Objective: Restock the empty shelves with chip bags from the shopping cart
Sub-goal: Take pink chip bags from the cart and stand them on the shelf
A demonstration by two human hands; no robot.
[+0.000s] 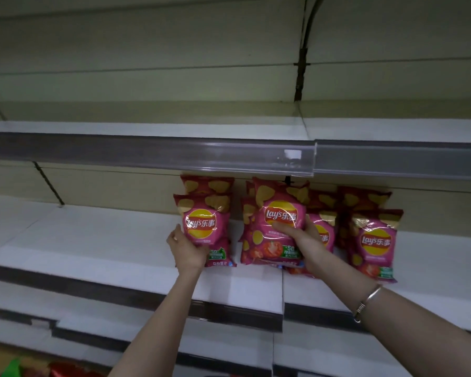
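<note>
Your left hand (186, 251) grips the left pink foil Lay's chip bag (201, 223) by its lower part, fingers curled round it from below and from the left. The bag is upright over the white middle shelf board (106, 240), near that board's right edge and toward its back edge. 1 rear pink bag (208, 185) stands right behind it, and 1 low pink bag with a green label (220, 254) stands just beside your wrist.

Your right hand (303, 239) pinches the centre pink foil Lay's chip bag (280, 210), thumb across the front under the logo and fingers behind its right edge. That bag is upright over the seam between the 2 boards. A tomato-print pink bag (267, 250) is directly below it; I cannot tell if they touch.

The right group of pink bags (373, 240) stands on the neighbouring white board (433, 268), near its back edge and apart from both hands.

There is a silver bracelet (366, 303) on your right wrist. The grey price rail (147, 152) of the shelf above runs just over the bag tops.
</note>
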